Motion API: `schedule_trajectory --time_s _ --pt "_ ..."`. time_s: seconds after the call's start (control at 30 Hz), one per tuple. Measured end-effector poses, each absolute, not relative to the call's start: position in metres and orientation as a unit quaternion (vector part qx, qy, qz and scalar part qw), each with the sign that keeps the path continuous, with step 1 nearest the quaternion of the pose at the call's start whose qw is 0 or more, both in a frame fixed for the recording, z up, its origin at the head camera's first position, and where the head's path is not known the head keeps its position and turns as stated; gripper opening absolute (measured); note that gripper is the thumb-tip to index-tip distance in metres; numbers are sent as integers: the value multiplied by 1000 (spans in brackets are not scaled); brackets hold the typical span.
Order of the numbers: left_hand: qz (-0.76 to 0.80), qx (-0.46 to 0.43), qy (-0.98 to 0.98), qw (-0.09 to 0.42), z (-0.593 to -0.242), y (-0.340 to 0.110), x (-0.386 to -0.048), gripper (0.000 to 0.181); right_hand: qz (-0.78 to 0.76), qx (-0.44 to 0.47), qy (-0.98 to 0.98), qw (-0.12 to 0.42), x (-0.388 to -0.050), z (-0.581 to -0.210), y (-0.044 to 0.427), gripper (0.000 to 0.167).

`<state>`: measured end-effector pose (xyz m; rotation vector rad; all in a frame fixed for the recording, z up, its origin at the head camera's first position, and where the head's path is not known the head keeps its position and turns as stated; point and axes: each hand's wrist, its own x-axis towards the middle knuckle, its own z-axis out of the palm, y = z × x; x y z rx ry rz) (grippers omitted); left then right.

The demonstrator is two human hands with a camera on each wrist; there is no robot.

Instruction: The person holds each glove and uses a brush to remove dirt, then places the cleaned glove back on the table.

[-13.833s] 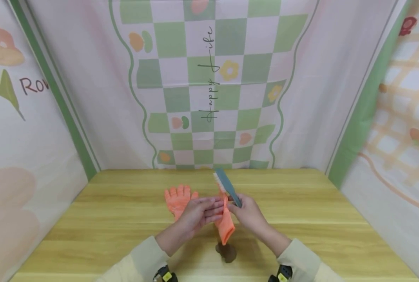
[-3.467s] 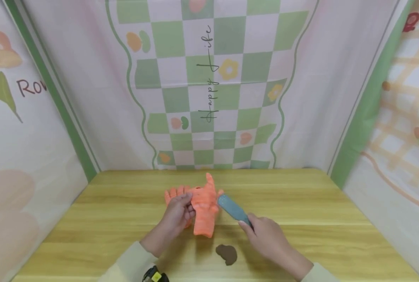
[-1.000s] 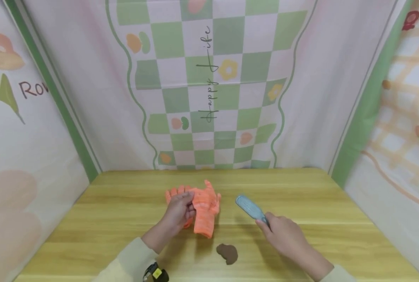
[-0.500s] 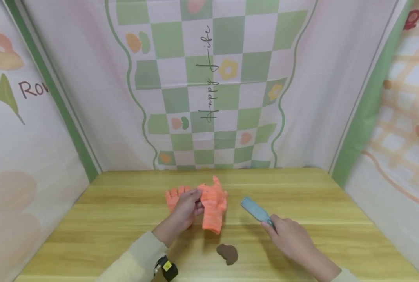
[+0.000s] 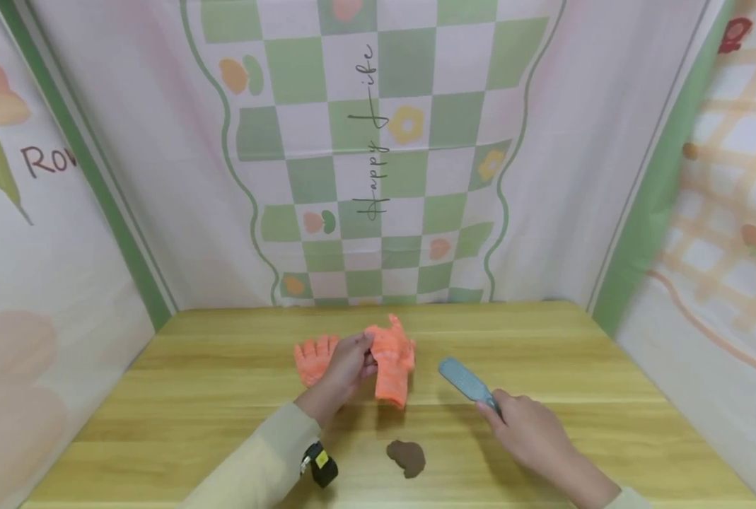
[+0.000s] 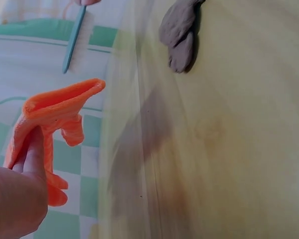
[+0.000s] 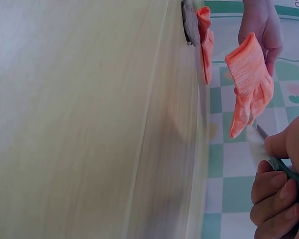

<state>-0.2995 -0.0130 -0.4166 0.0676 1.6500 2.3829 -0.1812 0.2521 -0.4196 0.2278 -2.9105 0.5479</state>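
An orange knit glove [image 5: 393, 364] hangs above the table, pinched at its edge by my left hand [image 5: 347, 364]. In the left wrist view the glove's cuff opening [image 6: 65, 99] faces the camera, with my thumb and fingers at its side. To the right, my right hand [image 5: 530, 424] grips the handle of a blue-grey brush [image 5: 465, 380], apart from the glove. White bristles [image 7: 256, 144] show in the right wrist view. A second orange glove [image 5: 314, 359] lies flat on the table behind my left hand, partly hidden by it.
A flat brown, clay-like lump [image 5: 406, 458] lies on the wooden table [image 5: 225, 424] near its front. Patterned cloth [image 5: 378, 155] hangs behind the table and on both sides. A black wrist strap [image 5: 320, 465] with a yellow mark sits on the left wrist.
Over the last second my left hand has carried the glove rightward and slightly up. The brush has moved a little to the right. Earlier, the brush was against the glove.
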Motion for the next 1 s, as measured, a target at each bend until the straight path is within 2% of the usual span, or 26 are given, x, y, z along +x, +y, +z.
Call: schedule_trajectory --time_s 0.4,0.6,1.0 --pt "818 14 559 134 -425 -3 -318 25 185 73 -977 80 -181 -420 252 27" --pt "807 35 570 152 -434 -2 -319 20 183 70 -978 75 -181 -419 252 26" --pt "801 5 578 154 -447 -3 -321 14 184 68 -978 73 -180 -420 250 27"
